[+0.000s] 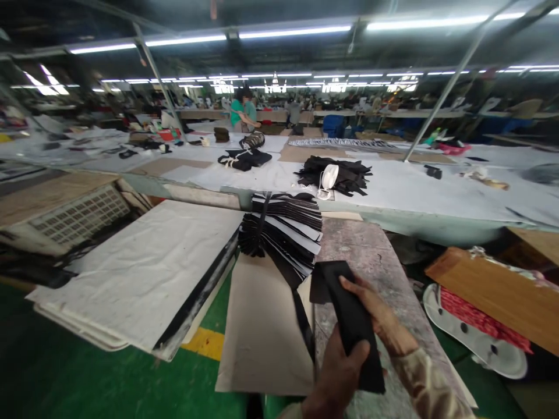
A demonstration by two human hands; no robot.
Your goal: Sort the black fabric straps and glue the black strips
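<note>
Between my two hands is a long black fabric strip, tilted over the worn board. Near its lower end my left hand is closed on it, thumb on top. My right hand grips its right edge higher up, and part of those fingers is hidden behind the strip. Another dark piece lies just under the strip's upper end. Beyond it sits a tied bundle of black and white strips, fanned out to the right. Whether the held strip is one layer or several I cannot tell.
A mottled board lies beneath my hands, with a beige sheet to its left. Farther left stands a white-covered table. A black strip pile with a white roll rests on the long table behind. People work farther back.
</note>
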